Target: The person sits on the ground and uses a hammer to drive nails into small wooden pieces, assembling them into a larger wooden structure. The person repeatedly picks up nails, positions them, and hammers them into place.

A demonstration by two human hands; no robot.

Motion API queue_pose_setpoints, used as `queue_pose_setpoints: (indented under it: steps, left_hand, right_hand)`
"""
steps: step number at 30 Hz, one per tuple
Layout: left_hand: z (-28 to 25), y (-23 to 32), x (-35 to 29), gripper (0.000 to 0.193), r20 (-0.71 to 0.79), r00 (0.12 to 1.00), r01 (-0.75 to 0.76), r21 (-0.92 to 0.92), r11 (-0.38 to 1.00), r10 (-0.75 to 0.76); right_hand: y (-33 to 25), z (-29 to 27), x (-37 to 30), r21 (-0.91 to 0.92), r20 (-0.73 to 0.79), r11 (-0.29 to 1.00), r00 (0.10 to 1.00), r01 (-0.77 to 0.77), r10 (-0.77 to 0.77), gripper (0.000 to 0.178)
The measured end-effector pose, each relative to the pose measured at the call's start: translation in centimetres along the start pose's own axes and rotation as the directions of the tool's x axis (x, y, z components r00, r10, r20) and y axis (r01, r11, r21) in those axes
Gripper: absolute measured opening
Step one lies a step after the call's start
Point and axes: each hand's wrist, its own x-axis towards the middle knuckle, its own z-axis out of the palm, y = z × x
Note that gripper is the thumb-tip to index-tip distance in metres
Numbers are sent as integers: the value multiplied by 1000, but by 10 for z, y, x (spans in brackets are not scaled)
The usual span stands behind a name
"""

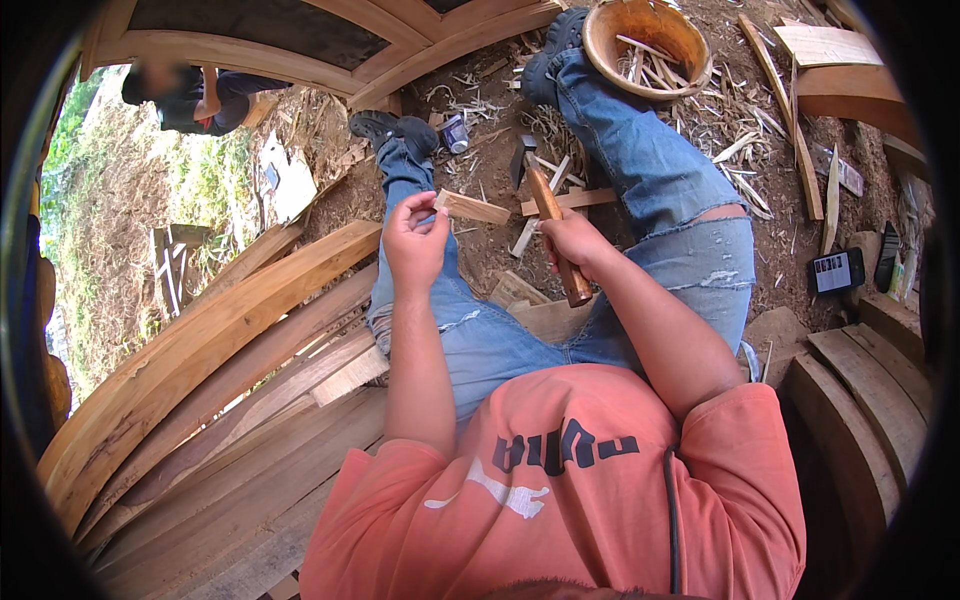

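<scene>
My left hand (415,240) pinches one end of a short, pale wood piece (476,208) between thumb and fingers, above my left leg. The piece points to the right, toward the tool. My right hand (578,243) is wrapped round the brown wooden handle of a hatchet (545,192). Its dark metal head is up and away from me, near the free end of the wood piece but apart from it. The handle's butt slants down toward my lap. Behind the handle, a wood strip (590,199) lies crosswise between my legs.
A round bucket (600,50) with wood sticks stands by my right foot. Shavings and a can (454,134) lie on the dirt. Long curved planks (210,350) line my left side. A phone (836,271) lies at right. Another person (200,100) sits at far left.
</scene>
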Motion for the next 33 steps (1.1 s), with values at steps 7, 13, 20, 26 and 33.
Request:
queue_pose_setpoints:
  steps: [7,13,20,26,33]
  left_hand:
    - [0,-8,1,26,-10,999,-38,43,998,38]
    - [15,-7,-4,15,23,987,-157,260,953,157]
    - [26,-39,-5,15,-3,928,-326,473,818,372]
    - [30,-48,-1,14,-5,954,-251,527,812,299]
    - [33,-83,3,13,-26,966,-208,506,837,256]
  right_hand:
    - [0,0,0,-13,4,1000,1000,-7,7,18]
    - [0,4,-4,-64,-10,992,994,109,-110,23]
    - [-23,12,-36,-189,106,934,952,303,-288,57]
    - [-22,12,-46,-415,141,837,934,356,-328,60]
    - [-11,16,-42,-566,180,722,914,399,-364,59]
